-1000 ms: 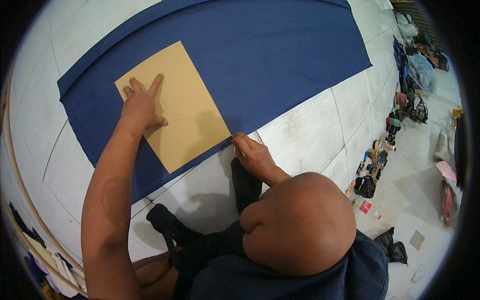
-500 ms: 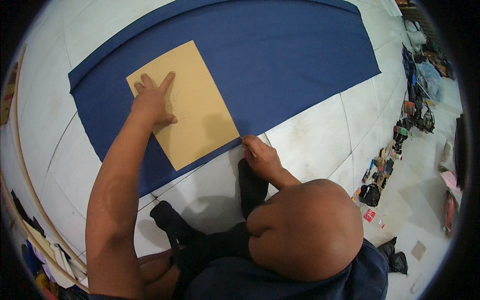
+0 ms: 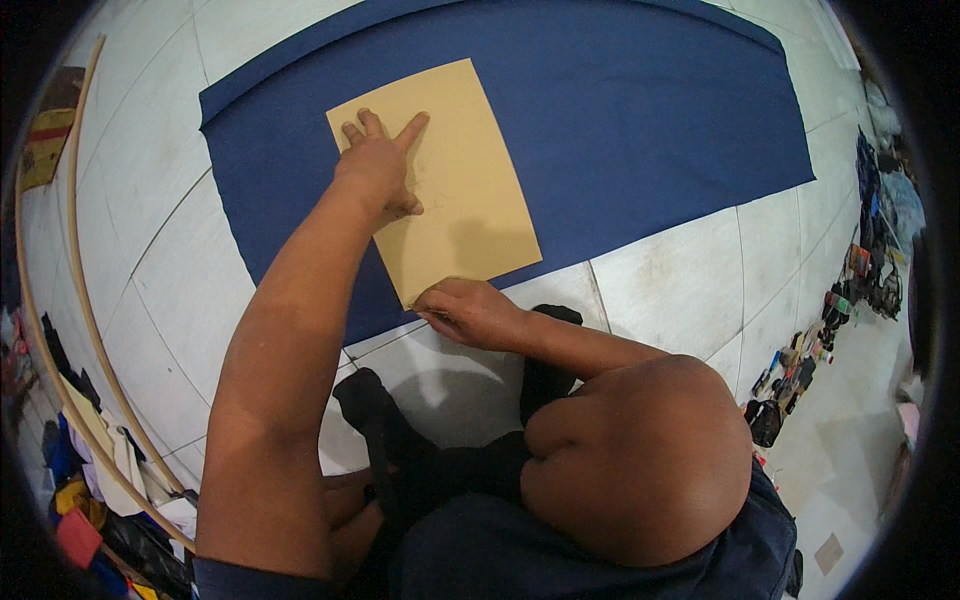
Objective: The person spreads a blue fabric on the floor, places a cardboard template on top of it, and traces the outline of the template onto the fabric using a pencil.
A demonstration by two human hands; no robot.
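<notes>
A tan rectangular sheet of card (image 3: 470,150) lies flat on a large piece of dark blue cloth (image 3: 640,120) spread over the floor. My left hand (image 3: 378,170) presses on the card's left side, its fingers spread and holding nothing. At the card's near left corner is my right hand (image 3: 465,310), with fingers pinched together at the edge where card and cloth meet. Whatever is between those fingers is too small and hidden to make out. Faint marks show on the card beside my left hand.
White floor tiles (image 3: 670,280) surround the cloth. My feet in black socks (image 3: 365,405) rest close to its near edge. Long curved wooden strips (image 3: 85,270) stand at the left, near piled fabrics (image 3: 75,500). Assorted small items (image 3: 790,370) line the right side.
My right hand has moved left along the card's near edge, from the near right corner to the near left one. My left hand keeps its place on the card. The view has shifted.
</notes>
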